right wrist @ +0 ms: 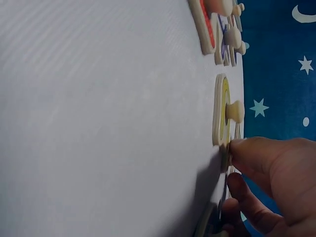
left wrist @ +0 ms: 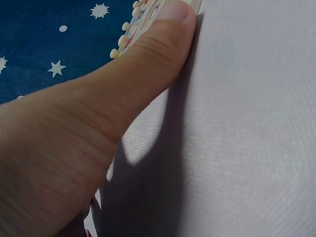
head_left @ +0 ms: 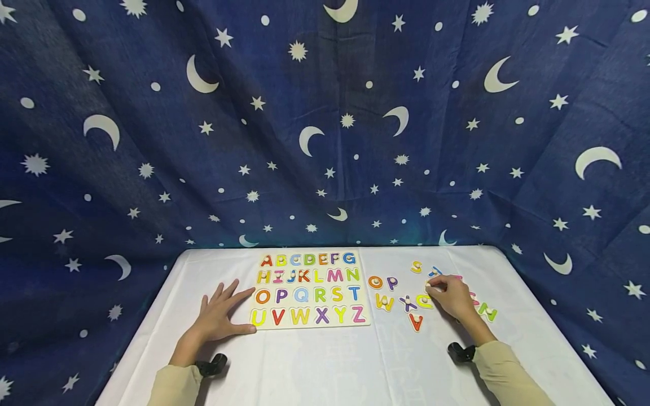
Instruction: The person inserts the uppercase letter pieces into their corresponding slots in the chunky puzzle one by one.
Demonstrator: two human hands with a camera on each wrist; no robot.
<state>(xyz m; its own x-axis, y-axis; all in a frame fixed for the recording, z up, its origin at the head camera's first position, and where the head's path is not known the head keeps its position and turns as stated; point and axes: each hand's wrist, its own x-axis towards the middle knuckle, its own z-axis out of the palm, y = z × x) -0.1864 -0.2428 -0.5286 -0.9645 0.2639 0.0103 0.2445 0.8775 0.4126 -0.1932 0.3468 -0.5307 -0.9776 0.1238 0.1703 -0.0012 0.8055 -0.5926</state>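
My left hand (head_left: pixel 215 318) lies spread at the left edge of the alphabet puzzle board (head_left: pixel 311 327), its thumb on the lower left corner. In the left wrist view the thumb (left wrist: pixel 148 57) reaches straight to the board's edge. Knobbed letters fill the board's top row and part of the second. My right hand (head_left: pixel 453 297) is over the loose letters and pinches a small pale letter piece (head_left: pixel 428 286) between thumb and fingertips; the fingers hide most of it. Right beside those fingertips lies a yellow U piece (right wrist: pixel 222 108) with a wooden knob.
Around the right hand lie an orange O (head_left: pixel 375 282), a purple P (head_left: pixel 392 283), a yellow W (head_left: pixel 384 303), a purple X (head_left: pixel 408 303), a red V (head_left: pixel 416 322), a yellow S (head_left: pixel 416 267) and a green N (head_left: pixel 487 312). A starry blue curtain (head_left: pixel 325 135) hangs behind the white table (head_left: pixel 325 366).
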